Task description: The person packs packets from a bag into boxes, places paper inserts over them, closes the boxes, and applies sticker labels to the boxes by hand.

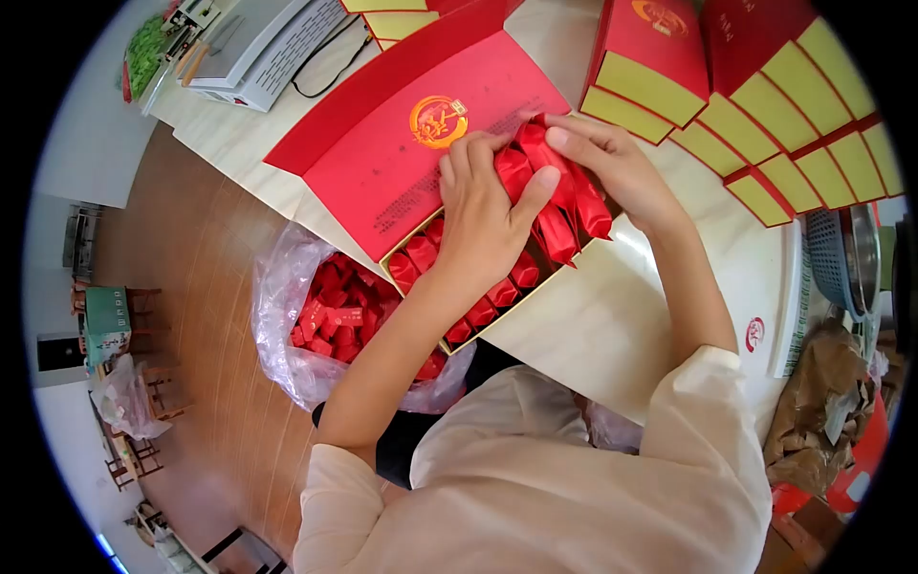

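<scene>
An open red box (382, 182) with a gold emblem inside its raised lid lies on the pale table, its tray partly filled with red wrapped packets (483, 311). Over the tray's middle, my left hand (488, 206) curves its fingers against the left side of a bunch of red packets (559, 187). My right hand (612, 167) grips the same bunch from the right, thumb and fingers around its upper end. The packets' lower ends hang over the tray's right part. Part of the tray is hidden under my left hand and forearm.
Below the table's left edge, a clear plastic bag (277, 330) holds many red packets. Stacked red and yellow boxes (755, 115) stand at the right back. A grey-white appliance (258, 57) is at the back left, and a blue basket (830, 258) at the far right.
</scene>
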The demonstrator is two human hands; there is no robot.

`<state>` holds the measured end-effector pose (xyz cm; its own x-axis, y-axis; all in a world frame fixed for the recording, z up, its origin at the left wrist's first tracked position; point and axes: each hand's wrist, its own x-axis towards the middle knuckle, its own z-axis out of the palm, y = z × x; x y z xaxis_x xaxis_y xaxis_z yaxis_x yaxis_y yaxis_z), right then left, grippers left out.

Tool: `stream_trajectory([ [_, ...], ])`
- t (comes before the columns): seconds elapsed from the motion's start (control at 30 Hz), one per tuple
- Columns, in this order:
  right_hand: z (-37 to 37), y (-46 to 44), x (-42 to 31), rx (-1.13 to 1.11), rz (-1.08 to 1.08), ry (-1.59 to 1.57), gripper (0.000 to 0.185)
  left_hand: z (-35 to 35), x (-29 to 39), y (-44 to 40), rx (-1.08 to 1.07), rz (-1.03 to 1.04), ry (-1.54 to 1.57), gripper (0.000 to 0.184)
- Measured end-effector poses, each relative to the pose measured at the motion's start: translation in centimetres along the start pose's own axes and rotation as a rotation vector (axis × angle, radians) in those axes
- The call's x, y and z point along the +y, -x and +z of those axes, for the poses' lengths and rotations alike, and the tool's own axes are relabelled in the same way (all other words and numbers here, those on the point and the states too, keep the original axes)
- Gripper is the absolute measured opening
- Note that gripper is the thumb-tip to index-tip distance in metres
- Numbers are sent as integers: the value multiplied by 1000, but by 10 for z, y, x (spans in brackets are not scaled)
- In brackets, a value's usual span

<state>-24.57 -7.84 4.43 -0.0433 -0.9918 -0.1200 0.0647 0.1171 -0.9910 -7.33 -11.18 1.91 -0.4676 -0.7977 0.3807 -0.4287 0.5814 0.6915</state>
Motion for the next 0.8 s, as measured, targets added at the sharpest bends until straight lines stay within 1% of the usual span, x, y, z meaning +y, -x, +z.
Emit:
stream_trajectory([
  [0.03, -1, -2, 10, -41, 24, -27, 45, 0, -2, 4, -26, -17, -109, 55],
  [0.07, -1, -2, 15, -63, 31, 30, 48, 0, -4, 6, 40, 13, -154, 45],
  [0.1, -2, -4, 19, -63, 36, 21, 48, -2, -5, 6, 32, 8, -159, 45],
  [0.17, -4, -6, 23, -155, 7, 88, 50, -9, -3, 8, -46, -67, -208, 37],
  [0.2, -4, -7, 24, -156, 4, 82, 50, -9, -3, 7, -30, -46, -237, 34],
  [0.33, -4, -9, 27, -159, 14, 154, 49, -12, -3, 5, -74, -59, -274, 32],
  [0.4, -3, -10, 32, -143, -67, 265, 46, -12, -4, 6, -50, -37, -287, 28],
  [0.43, -1, -9, 30, -148, -63, 268, 46, -10, -7, 7, -48, -43, -285, 28],
  [0.5, 3, -4, 23, -119, -149, 638, 37, -5, -13, 6, 62, 38, -334, 22],
  [0.53, 7, -2, 26, -132, -146, 648, 37, -4, -13, 5, 71, 26, -329, 22],
  [0.6, 16, 2, 36, -1, -444, 794, 26, -3, -13, 3, 26, 56, -466, 28],
  [0.63, 20, 3, 37, -34, -449, 812, 26, -1, -14, 2, 51, 30, -459, 28],
  [0.7, 28, 3, 35, 50, -450, 1002, 19, -2, -16, -1, -22, 74, -467, 36],
  [0.73, 29, 4, 36, 33, -410, 1061, 19, -6, -18, 0, -17, 91, -417, 36],
  [0.77, 30, 6, 36, -13, -434, 1093, 19, -11, -20, 4, 31, 58, -408, 36],
  [0.8, 32, 8, 34, 74, -449, 1159, 19, -16, -22, 9, 12, 72, -276, 36],
])
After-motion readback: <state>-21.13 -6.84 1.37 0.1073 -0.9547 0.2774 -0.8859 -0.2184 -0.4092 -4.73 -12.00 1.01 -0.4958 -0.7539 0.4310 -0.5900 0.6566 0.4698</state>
